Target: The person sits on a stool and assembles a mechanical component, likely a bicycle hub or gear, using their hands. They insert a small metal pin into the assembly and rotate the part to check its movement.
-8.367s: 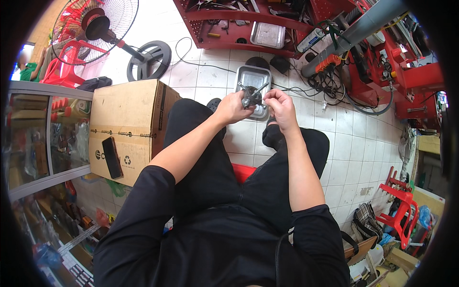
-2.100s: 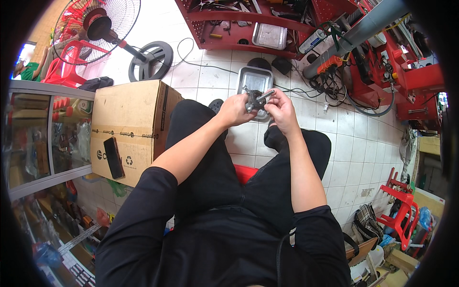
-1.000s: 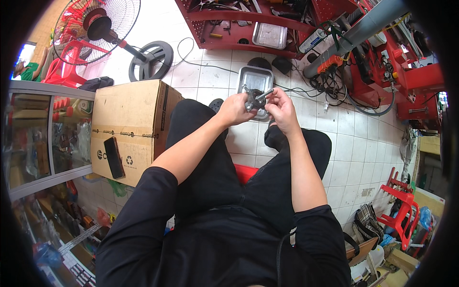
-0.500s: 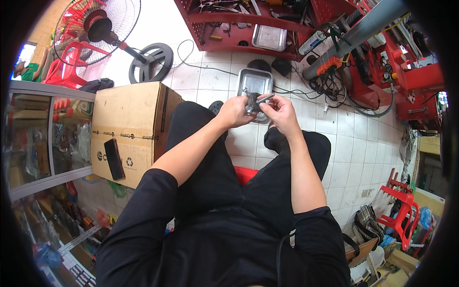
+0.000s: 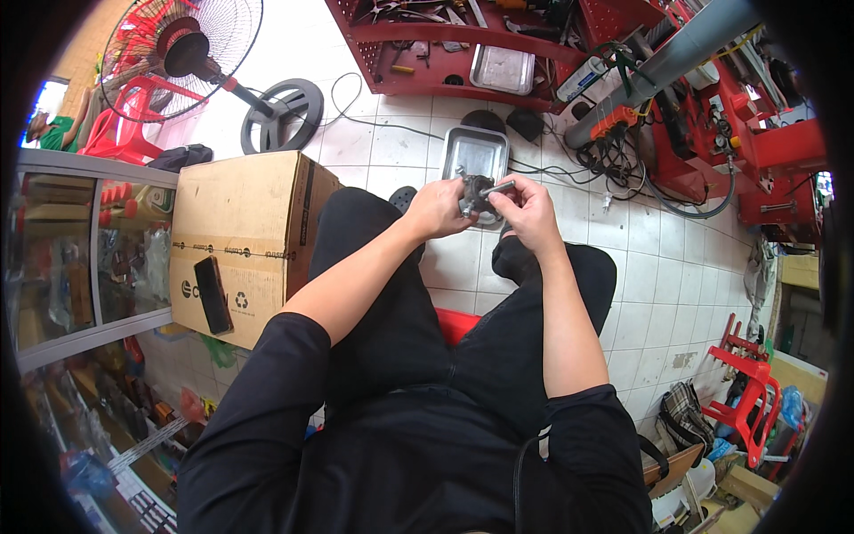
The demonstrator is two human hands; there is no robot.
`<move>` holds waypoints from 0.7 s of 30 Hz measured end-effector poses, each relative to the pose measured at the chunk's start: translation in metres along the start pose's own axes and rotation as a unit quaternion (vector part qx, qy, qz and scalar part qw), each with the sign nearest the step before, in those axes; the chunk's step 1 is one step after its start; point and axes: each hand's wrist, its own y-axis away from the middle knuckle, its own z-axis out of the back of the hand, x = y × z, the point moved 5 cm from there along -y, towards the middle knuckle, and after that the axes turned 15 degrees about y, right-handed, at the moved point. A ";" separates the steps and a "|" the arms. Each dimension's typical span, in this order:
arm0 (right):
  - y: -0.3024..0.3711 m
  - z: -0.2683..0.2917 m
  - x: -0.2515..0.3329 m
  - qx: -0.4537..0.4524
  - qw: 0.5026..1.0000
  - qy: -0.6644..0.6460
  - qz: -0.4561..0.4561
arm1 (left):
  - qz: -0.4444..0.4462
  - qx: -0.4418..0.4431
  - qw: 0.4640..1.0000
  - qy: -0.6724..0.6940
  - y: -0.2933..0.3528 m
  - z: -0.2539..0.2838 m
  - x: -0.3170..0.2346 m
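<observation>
Out in front of my knees, my left hand point(image 5: 436, 210) is closed around a dark grey metal part point(image 5: 475, 192) with small bolt-like stubs sticking out. The fingers hide much of its near side. On its right, my right hand point(image 5: 527, 212) pinches a slim silver metal pin point(image 5: 501, 188) between thumb and fingers. The pin's inner end meets the part; whether it sits in a hole I cannot tell. Below both hands, on the floor, stands a shallow metal tray point(image 5: 476, 149).
A cardboard box point(image 5: 233, 214) with a phone point(image 5: 213, 295) on top stands at my left, beside a glass cabinet point(image 5: 93, 258). Ahead are a standing fan point(image 5: 187, 55) and a red tool cart point(image 5: 418, 67). Cables point(image 5: 556, 171) cross the floor. A red chair point(image 5: 745, 400) is at right.
My right hand has shifted slightly right and down, and the pin's outer end with it. The left hand and the metal part have barely moved.
</observation>
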 end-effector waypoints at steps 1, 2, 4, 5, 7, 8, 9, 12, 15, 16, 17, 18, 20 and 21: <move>0.000 0.001 0.000 -0.026 0.999 -0.013 0.025 | 0.001 0.002 1.000 -0.001 0.000 0.000 0.000; 0.001 0.003 0.000 -0.053 0.997 -0.025 0.050 | 0.003 0.004 1.000 -0.004 0.000 -0.001 0.000; 0.001 0.007 0.007 -0.073 0.992 -0.071 0.077 | 0.007 0.007 1.000 -0.009 0.000 -0.001 0.002; 0.003 0.011 0.011 -0.068 0.989 -0.104 0.079 | 0.003 0.010 1.000 -0.009 0.000 -0.001 0.002; 0.005 0.012 0.023 -0.041 0.988 -0.136 0.052 | -0.004 0.019 1.000 -0.010 0.000 -0.003 0.004; 0.007 0.010 0.027 -0.020 0.991 -0.133 0.023 | -0.013 0.014 1.000 -0.012 0.001 -0.003 0.005; 0.008 0.008 0.027 0.000 0.992 -0.129 -0.007 | -0.024 0.011 1.000 -0.013 0.002 -0.004 0.005; 0.008 0.005 0.019 0.029 0.994 -0.108 -0.008 | -0.029 0.018 0.999 -0.030 0.002 -0.005 0.006; 0.009 0.003 0.017 0.046 0.992 -0.113 -0.024 | -0.028 0.025 0.998 -0.046 0.002 -0.006 0.004; 0.010 0.002 0.018 0.050 0.992 -0.114 -0.032 | -0.029 0.025 0.998 -0.050 0.002 -0.006 0.004; 0.010 0.003 0.019 0.036 0.997 -0.070 -0.025 | -0.030 0.026 0.998 -0.050 0.002 -0.006 0.003; 0.010 0.003 0.020 0.021 0.999 -0.026 -0.019 | -0.031 0.026 0.998 -0.049 0.002 -0.006 0.003; 0.011 0.004 0.026 0.002 0.999 0.032 -0.015 | -0.027 0.026 0.998 -0.053 0.001 -0.006 0.004; 0.012 0.005 0.032 -0.003 0.999 0.047 -0.017 | -0.022 0.024 0.998 -0.056 0.001 -0.007 0.005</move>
